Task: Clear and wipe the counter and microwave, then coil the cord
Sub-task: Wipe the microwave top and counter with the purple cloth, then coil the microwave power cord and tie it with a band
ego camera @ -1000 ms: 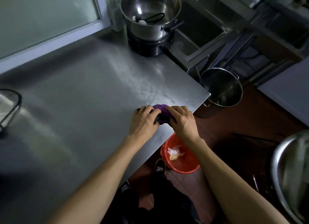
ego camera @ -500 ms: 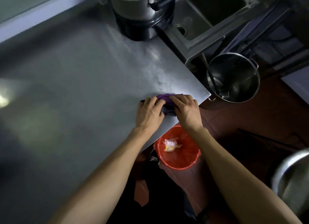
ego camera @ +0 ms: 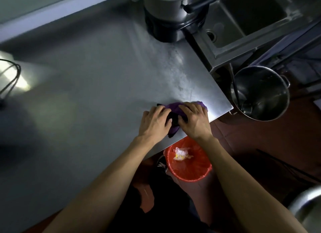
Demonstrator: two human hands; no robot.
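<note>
Steel surface (ego camera: 97, 97) is filling most of the view, dull grey, with a smeared patch running toward its right corner. Beyond that corner a steel sink (ego camera: 243, 24) is sitting, and at the far edge a metal pot (ego camera: 172, 5) is standing on a black base. A tall steel pot (ego camera: 260, 93) is standing on the floor just past the corner, and an orange bin (ego camera: 188, 165) with crumpled scraps inside is sitting on the floor below the near edge. A black cord (ego camera: 10, 80) is looping in at the left edge. Near the corner, the left hand (ego camera: 154, 123) and right hand (ego camera: 194, 120) are pressing side by side on a purple cloth (ego camera: 175, 109), fingers curling over the bunched fabric and clamping it against the surface.
</note>
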